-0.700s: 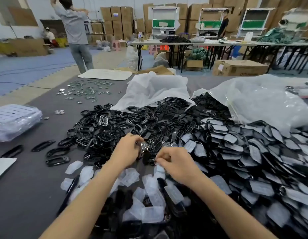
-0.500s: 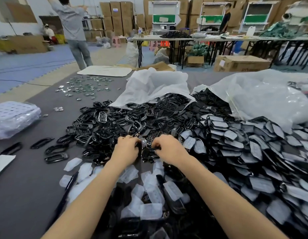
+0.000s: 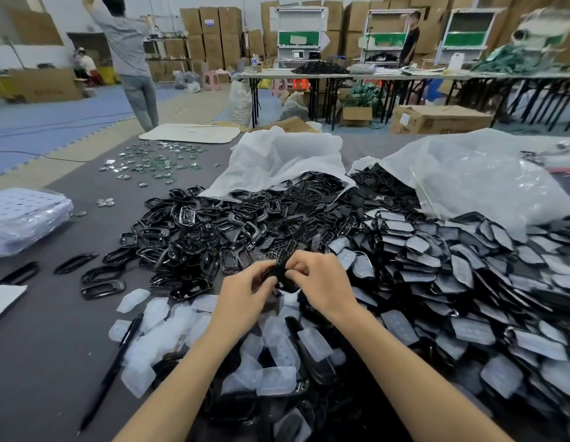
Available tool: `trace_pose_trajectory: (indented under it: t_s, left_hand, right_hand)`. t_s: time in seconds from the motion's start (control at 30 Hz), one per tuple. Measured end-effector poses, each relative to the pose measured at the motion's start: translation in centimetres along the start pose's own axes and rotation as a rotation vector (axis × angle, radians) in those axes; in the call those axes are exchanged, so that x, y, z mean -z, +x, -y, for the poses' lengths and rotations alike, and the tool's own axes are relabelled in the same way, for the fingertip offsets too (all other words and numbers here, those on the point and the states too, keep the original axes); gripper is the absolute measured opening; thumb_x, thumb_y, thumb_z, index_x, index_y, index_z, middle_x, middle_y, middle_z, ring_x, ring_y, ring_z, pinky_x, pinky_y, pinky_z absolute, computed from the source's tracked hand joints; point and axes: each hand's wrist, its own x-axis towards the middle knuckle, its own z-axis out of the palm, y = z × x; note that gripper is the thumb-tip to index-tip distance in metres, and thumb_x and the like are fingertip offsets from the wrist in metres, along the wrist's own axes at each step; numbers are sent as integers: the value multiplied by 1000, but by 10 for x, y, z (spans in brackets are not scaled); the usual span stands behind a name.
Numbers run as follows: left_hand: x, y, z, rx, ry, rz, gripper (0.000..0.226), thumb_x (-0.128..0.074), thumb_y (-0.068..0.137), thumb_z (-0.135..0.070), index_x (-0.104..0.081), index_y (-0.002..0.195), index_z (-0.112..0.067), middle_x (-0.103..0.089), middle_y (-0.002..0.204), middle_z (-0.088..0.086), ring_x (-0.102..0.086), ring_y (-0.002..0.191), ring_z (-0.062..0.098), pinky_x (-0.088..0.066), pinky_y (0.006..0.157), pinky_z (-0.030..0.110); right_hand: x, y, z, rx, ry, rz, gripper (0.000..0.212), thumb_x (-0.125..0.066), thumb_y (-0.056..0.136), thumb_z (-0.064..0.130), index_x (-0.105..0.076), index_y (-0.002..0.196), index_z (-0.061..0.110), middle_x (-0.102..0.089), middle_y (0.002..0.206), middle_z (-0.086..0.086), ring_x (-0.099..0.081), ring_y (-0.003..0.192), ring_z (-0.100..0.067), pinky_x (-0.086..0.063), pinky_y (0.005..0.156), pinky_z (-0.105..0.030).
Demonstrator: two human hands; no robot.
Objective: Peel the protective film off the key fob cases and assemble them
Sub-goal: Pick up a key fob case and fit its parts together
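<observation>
Gripping black fob case (image 3: 279, 273) between left hand (image 3: 245, 290), right hand (image 3: 318, 282).

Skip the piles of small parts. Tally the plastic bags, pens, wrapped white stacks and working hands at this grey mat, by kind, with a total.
Plastic bags: 2, one in the middle, one on the right
Pen: 1
Wrapped white stack: 1
Hands: 2, left hand and right hand, both gripping a black key fob case
Total: 6

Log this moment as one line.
left hand: pinches black case part | right hand: pinches same part | film scraps: heaped beneath forearms
</observation>
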Motion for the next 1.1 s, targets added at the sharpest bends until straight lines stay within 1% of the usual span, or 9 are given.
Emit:
trace_pose_trajectory:
  t_s: [0.13,0.37,0.47,0.57,0.73,0.83,0.93,1.03,1.1]
  left_hand:
    - [0,-12,8,114,-155,-52,20,-65,89,-14,-66,81,-32,-71,72,-6,-68,72,15,-56,71,39]
    - [7,-11,22,252,-394,-176,17,-58,94,-10,-65,80,-17,-69,61,-1,-61,51,12,-52,56,29]
    - [8,-10,24,301,-445,-203,17,-56,95,-11,-62,79,-12,-69,61,1,-59,48,12,-51,52,22]
    - [10,-10,26,317,-431,-207,19,-55,95,-13,-60,77,-13,-66,59,0,-56,48,7,-49,52,21]
    - [17,-9,24,330,-506,-218,13,-55,96,-14,-61,85,-14,-66,68,0,-66,58,13,-56,61,28]
    - [18,-10,20,333,-585,-204,8,-57,95,-9,-63,89,-10,-67,77,7,-69,63,13,-56,60,21]
    - [19,-10,17,349,-677,-183,3,-59,92,-4,-62,92,-3,-68,80,14,-71,67,14,-54,60,17]
    - [19,-11,13,336,-764,-185,2,-60,91,1,-59,91,0,-70,79,14,-73,76,18,-55,66,18]
    - [16,-15,8,256,-721,-229,12,-60,89,4,-58,86,-8,-73,84,5,-73,85,19,-55,74,21]
  right_hand:
    - [-2,-10,-1,-14,48,33,3,-69,86,19,-69,88,19,-73,83,1,-66,81,-15,-53,78,-36]
    - [5,7,3,-78,140,18,10,-67,87,17,-70,78,18,-69,68,2,-61,61,-12,-50,64,-27]
    - [8,28,-2,-57,-82,24,11,-63,89,13,-72,95,16,-68,89,0,-61,81,-14,-50,77,-30]
    - [-1,43,-3,0,-282,246,24,-65,89,18,-69,113,21,-58,109,-5,-56,100,-21,-48,87,-35]
    - [-16,46,-1,78,-432,283,22,-65,88,21,-64,110,25,-42,99,4,-47,105,-21,-42,75,-33]
    - [-15,42,-2,121,-419,235,15,-64,89,24,-69,103,20,-53,104,1,-46,105,-22,-43,85,-35]
    - [-3,36,4,101,-222,75,14,-65,90,23,-71,99,14,-63,99,1,-51,97,-15,-40,86,-27]
    - [17,14,13,-119,234,-204,5,-68,88,15,-70,85,18,-67,70,10,-60,64,2,-44,65,-12]
    - [20,-11,18,-316,603,-209,6,-66,88,9,-70,85,14,-71,65,3,-65,57,-3,-50,57,-15]
